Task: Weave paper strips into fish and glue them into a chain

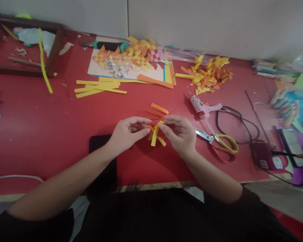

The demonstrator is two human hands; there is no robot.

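Yellow and orange paper strips [154,136] cross each other between my two hands, above the red table. My left hand [128,132] pinches the strips from the left, thumb against fingers. On the other side my right hand [180,134] grips them, its thumb lying on a yellow strip. Some strip ends hang down toward me, and others point away; how they interlace is partly hidden by my fingers. A loose orange strip [159,108] lies just beyond my fingertips.
Scissors [212,138] and a pink glue gun [203,107] with its cord lie to the right. Yellow strips [98,88], woven paper pieces [138,53] and a pile of scraps [212,74] are farther back. A dark flat object [103,168] sits under my left forearm. A wooden tray [58,47] stands far left.
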